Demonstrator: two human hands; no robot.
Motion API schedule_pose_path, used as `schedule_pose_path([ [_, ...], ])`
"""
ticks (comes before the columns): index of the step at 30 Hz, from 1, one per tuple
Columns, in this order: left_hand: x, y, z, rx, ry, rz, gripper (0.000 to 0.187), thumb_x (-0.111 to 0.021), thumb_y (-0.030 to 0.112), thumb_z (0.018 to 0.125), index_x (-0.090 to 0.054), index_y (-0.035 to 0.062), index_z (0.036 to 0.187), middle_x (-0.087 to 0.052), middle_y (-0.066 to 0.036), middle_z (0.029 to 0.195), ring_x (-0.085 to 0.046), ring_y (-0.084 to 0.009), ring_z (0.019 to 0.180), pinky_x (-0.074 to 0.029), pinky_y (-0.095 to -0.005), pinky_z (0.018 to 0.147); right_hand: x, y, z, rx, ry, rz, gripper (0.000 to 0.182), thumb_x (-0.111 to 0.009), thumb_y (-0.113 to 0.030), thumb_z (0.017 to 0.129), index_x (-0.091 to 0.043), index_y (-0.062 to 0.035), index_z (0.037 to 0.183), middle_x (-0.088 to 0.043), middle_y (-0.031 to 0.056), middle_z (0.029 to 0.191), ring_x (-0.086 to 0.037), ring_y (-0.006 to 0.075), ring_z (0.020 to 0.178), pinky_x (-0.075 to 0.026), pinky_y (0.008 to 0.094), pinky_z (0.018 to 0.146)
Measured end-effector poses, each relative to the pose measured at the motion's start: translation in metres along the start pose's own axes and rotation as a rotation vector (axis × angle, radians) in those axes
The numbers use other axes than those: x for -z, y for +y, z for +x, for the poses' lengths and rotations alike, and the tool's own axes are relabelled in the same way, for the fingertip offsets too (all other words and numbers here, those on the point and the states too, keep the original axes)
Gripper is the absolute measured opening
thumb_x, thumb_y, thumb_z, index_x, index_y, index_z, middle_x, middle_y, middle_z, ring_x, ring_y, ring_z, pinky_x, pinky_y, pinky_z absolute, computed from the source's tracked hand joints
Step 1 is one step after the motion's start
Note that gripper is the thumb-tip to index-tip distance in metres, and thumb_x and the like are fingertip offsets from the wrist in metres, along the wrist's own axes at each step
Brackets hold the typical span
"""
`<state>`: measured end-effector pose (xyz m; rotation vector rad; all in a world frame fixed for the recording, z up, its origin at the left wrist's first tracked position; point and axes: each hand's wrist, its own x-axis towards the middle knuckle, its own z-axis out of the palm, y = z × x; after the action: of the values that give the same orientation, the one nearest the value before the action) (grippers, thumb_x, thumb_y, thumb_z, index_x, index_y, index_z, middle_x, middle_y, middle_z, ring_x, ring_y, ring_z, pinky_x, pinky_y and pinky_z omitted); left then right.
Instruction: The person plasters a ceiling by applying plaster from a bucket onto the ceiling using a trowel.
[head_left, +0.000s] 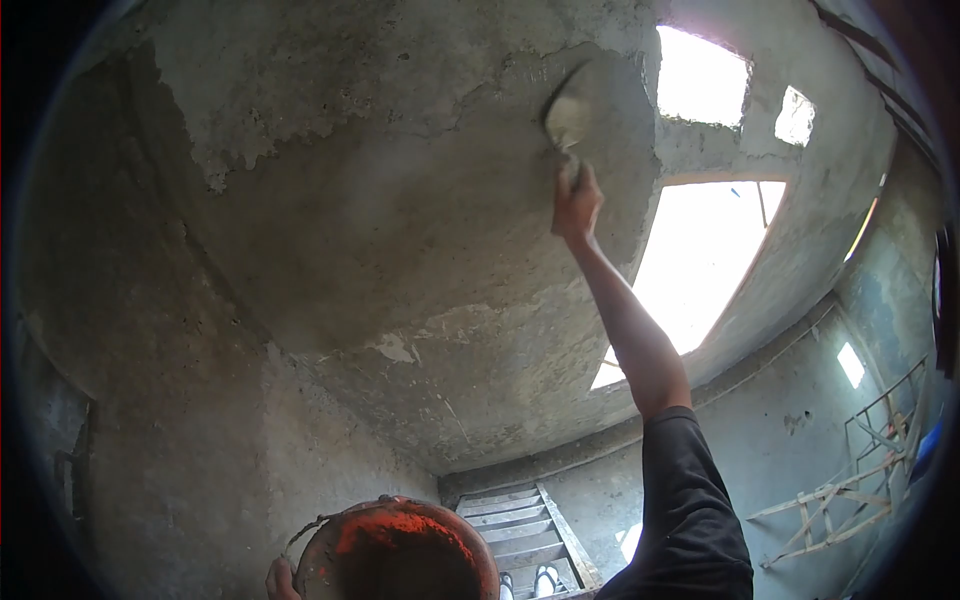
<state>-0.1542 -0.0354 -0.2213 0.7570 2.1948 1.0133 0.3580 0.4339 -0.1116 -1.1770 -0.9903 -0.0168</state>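
My right hand [577,207] is raised at the end of a stretched arm, its fingers wrapped round the handle of a trowel [569,118]. The trowel's blade points up and lies close to or against the wall [360,220], where a darker, damp-looking coat of mortar covers a wide patch. Low in view, my left hand [281,580] grips the side of an orange-red bucket [462,540] smeared with mortar. Only part of that hand shows. The bucket's inside is dark, and I cannot make out how much it holds.
Below stands a slatted wooden platform [515,520], with shoes [546,580] on it. Bright openings [710,260] pierce the wall to the right of my raised arm. A wooden frame or scaffold [830,500] stands at the lower right.
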Motion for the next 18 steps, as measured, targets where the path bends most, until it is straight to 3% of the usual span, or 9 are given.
schedule_pose_path([
  [2, 0.0, 0.001, 0.0, 0.001, -0.003, 0.001, 0.057, -0.046, 0.043, 0.094, -0.048, -0.0002, 0.132, -0.046, -0.018, 0.137, -0.042, -0.0319, 0.127, -0.033, -0.0386, 0.105, -0.012, -0.005, -0.025, 0.162, -0.164, -0.098, 0.039, -0.062, -0.025, 0.086, -0.056, 0.0005, 0.115, -0.062, 0.0219, 0.085, -0.063, 0.0326, 0.076, -0.049, 0.0416, 0.068],
  [4, 0.0, 0.003, 0.0, 0.001, -0.007, 0.001, 0.057, -0.046, 0.043, 0.094, -0.048, 0.0, 0.132, -0.046, -0.018, 0.137, -0.042, -0.0319, 0.127, -0.033, -0.0388, 0.105, -0.032, 0.007, -0.044, 0.363, -0.289, -0.043, 0.034, -0.064, -0.024, 0.085, -0.059, 0.0021, 0.106, -0.059, 0.017, 0.07, -0.058, 0.0249, 0.061, -0.046, 0.038, 0.058],
  [5, -0.001, 0.004, 0.0, 0.001, -0.009, 0.001, 0.057, -0.046, 0.043, 0.094, -0.048, 0.0001, 0.132, -0.046, -0.018, 0.138, -0.043, -0.0319, 0.127, -0.033, -0.0388, 0.105, -0.036, 0.003, -0.051, 0.363, -0.288, -0.044, 0.034, -0.064, -0.024, 0.085, -0.059, 0.0021, 0.106, -0.059, 0.017, 0.07, -0.058, 0.0249, 0.061, -0.046, 0.038, 0.058],
  [7, 0.0, 0.006, 0.0, 0.001, -0.011, 0.002, 0.057, -0.046, 0.043, 0.094, -0.048, 0.0003, 0.132, -0.045, -0.018, 0.138, -0.043, -0.0319, 0.127, -0.033, -0.039, 0.105, -0.043, -0.003, -0.064, 0.599, -0.408, 0.032, 0.033, -0.065, -0.023, 0.085, -0.059, 0.0021, 0.105, -0.059, 0.0165, 0.072, -0.056, 0.0239, 0.06, -0.045, 0.039, 0.057],
  [8, 0.001, 0.006, 0.0, 0.004, -0.009, 0.001, 0.057, -0.046, 0.043, 0.094, -0.048, 0.0003, 0.133, -0.045, -0.018, 0.138, -0.043, -0.0318, 0.127, -0.033, -0.039, 0.105, -0.04, -0.008, -0.067, 0.598, -0.41, 0.035, 0.033, -0.065, -0.023, 0.085, -0.059, 0.0021, 0.105, -0.059, 0.0165, 0.072, -0.056, 0.0239, 0.06, -0.045, 0.039, 0.057],
  [10, 0.004, 0.004, -0.001, 0.014, -0.006, -0.004, 0.057, -0.046, 0.043, 0.094, -0.047, 0.0005, 0.133, -0.045, -0.018, 0.138, -0.043, -0.0318, 0.127, -0.034, -0.0391, 0.104, -0.029, -0.02, -0.066, 0.401, -0.491, -0.018, 0.032, -0.064, -0.023, 0.084, -0.058, -0.0012, 0.107, -0.06, 0.0219, 0.089, -0.061, 0.0382, 0.075, -0.048, 0.0455, 0.066],
  [11, 0.003, 0.002, -0.002, 0.02, -0.007, -0.01, 0.057, -0.046, 0.043, 0.094, -0.047, 0.0006, 0.133, -0.045, -0.018, 0.138, -0.043, -0.0318, 0.127, -0.034, -0.0392, 0.104, -0.022, -0.028, -0.061, 0.405, -0.497, -0.017, 0.032, -0.064, -0.023, 0.084, -0.058, -0.0012, 0.107, -0.06, 0.0219, 0.089, -0.061, 0.0382, 0.075, -0.048, 0.0455, 0.066],
  [13, 0.005, -0.002, -0.004, 0.035, -0.005, -0.021, 0.057, -0.046, 0.043, 0.094, -0.047, 0.0008, 0.133, -0.045, -0.018, 0.138, -0.043, -0.0318, 0.127, -0.034, -0.0393, 0.104, -0.011, -0.039, -0.046, 0.138, -0.383, -0.074, 0.035, -0.065, -0.023, 0.084, -0.057, -0.0022, 0.112, -0.06, 0.0212, 0.087, -0.059, 0.0396, 0.074, -0.047, 0.0458, 0.065],
  [18, 0.004, -0.011, -0.012, 0.071, -0.004, -0.054, 0.057, -0.046, 0.043, 0.094, -0.047, 0.0012, 0.133, -0.045, -0.018, 0.139, -0.043, -0.0317, 0.127, -0.034, -0.0397, 0.104, -0.028, -0.027, -0.004, 0.501, 0.035, -0.014, 0.037, -0.063, -0.021, 0.086, -0.055, -0.0025, 0.117, -0.059, 0.0224, 0.087, -0.058, 0.0392, 0.072, -0.046, 0.0458, 0.064],
])
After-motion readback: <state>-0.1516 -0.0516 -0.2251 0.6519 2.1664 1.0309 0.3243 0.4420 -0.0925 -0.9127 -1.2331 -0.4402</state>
